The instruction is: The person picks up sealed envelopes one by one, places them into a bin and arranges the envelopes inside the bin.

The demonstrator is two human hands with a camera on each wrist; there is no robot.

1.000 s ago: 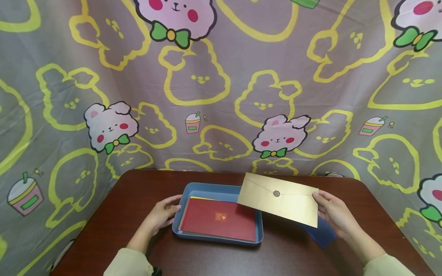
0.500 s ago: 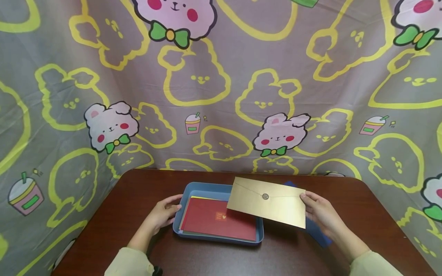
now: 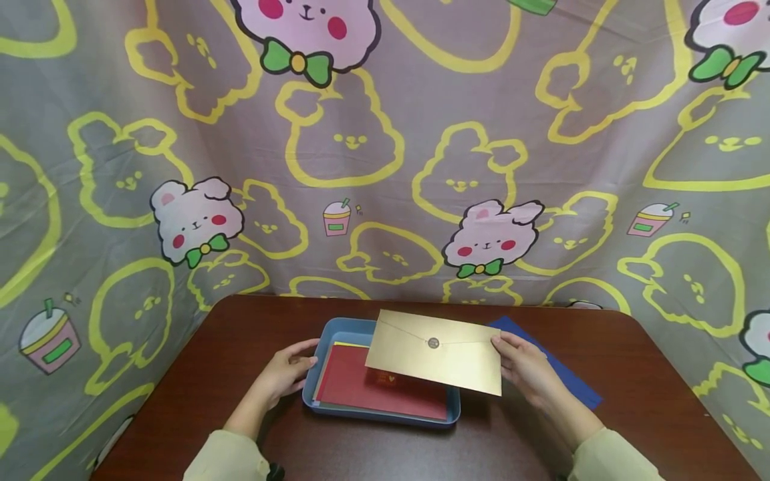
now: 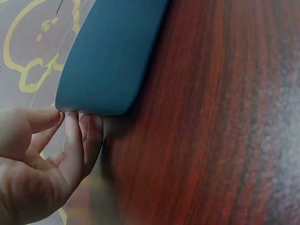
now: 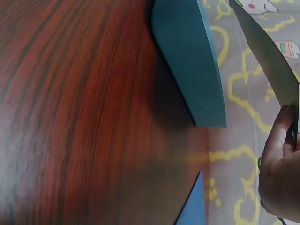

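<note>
My left hand (image 3: 278, 375) holds the left end of a blue tray (image 3: 391, 419), its fingertips and thumb against the wall and rim; the left wrist view shows bent fingers at the tray's end (image 4: 105, 65). Inside the tray lies a red envelope (image 3: 355, 384) with a small gold print, on top of other coloured paper pieces whose edges show. Pinched at its right edge by my right hand (image 3: 529, 366), a gold envelope (image 3: 415, 364) with a round seal hangs tilted above the tray, covering part of the red one. The right wrist view shows the gold envelope edge-on (image 5: 269, 56).
A flat blue envelope or sheet (image 3: 574, 381) lies on the dark wooden table (image 3: 240, 334), to the right of the tray and partly behind my right hand. Behind the table hangs a grey cloth (image 3: 385, 200) with cartoon animals, close to the far edge.
My right hand has carried the gold envelope leftward, over the tray and the red envelope. More of the blue piece on the table shows now. My left hand has stayed at the tray.
</note>
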